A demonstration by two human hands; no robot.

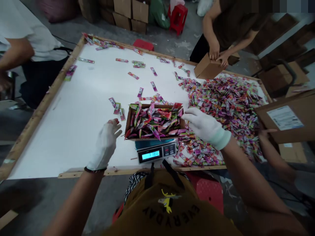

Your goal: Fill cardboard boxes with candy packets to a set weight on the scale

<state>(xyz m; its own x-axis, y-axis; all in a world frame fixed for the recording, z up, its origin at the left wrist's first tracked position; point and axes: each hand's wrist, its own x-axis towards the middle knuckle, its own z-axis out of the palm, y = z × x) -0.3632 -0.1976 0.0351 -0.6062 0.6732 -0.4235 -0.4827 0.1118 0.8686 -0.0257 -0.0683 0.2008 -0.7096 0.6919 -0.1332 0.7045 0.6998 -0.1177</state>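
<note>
An open cardboard box, filled with small colourful packets, sits on a digital scale with a lit display. My left hand, in a white glove, is just left of the box with its fingers apart and nothing in them. At the box's right end is my gloved right hand, its fingers stretched toward the rim and the packets there. Whether those fingertips touch the box is hard to make out.
A large heap of packets covers the right side of the wood-edged white table. Across it, another person's hands hold a carton. A labelled carton stands at right; someone sits at left. A red stool is behind.
</note>
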